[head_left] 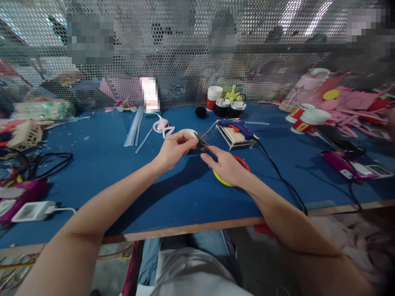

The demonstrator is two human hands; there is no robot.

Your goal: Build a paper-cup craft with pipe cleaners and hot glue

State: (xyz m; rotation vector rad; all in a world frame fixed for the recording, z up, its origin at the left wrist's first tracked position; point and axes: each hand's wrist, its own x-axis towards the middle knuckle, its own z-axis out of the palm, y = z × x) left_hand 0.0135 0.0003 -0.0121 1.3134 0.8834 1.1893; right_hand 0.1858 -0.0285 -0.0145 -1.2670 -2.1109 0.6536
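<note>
My left hand is closed, thumb and forefinger pinched together at the blade tip. What it pinches is too small to make out. A white round rim shows just behind these fingers, mostly hidden by them. My right hand is wrapped round scissors, their dark blades pointing up and left to the left fingertips. Red and yellow curves show around the right hand; whether they are the scissors' handles or a separate ring, I cannot tell.
Behind the right hand, a blue glue gun rests on a small wooden stick rack, its black cord trailing right. Glue sticks and pale ribbon lie left. Black cups stand near the perforated screen. Pink pieces crowd the right.
</note>
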